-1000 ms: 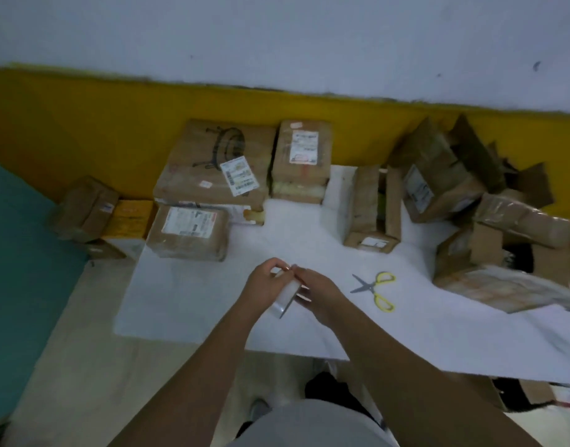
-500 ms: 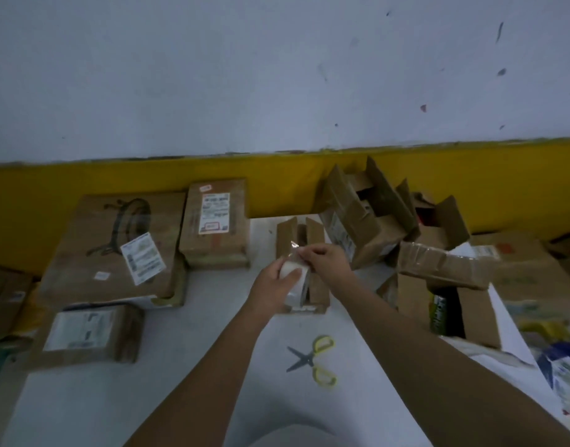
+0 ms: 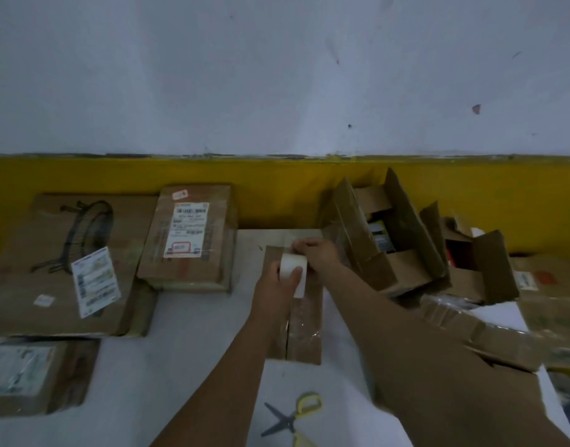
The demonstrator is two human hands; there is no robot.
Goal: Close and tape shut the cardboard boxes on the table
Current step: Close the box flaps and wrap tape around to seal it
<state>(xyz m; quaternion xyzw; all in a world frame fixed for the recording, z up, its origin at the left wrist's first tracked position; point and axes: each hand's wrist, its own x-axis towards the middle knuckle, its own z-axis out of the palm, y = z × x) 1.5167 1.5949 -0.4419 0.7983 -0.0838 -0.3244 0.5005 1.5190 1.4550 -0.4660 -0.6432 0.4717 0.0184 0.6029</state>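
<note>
A white tape roll (image 3: 292, 262) is gripped in the left hand (image 3: 275, 296), fingers and thumb curled round it. At the roll's far edge the right hand (image 3: 320, 257) is drawn together in a pinch, apparently on the tape's end, which is too blurred to make out. Both hands are held over a narrow cardboard box (image 3: 304, 333) lying mid-table (image 3: 196, 366), its flaps folded shut. An open box (image 3: 390, 259) is seen just right of it, a labelled box (image 3: 190, 240) to its left. Yellow-handled scissors (image 3: 293, 417) are laid nearer the person.

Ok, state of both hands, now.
Left hand: grips the tape roll.
Right hand: fingers pinch the same tape roll at its far edge.
</note>
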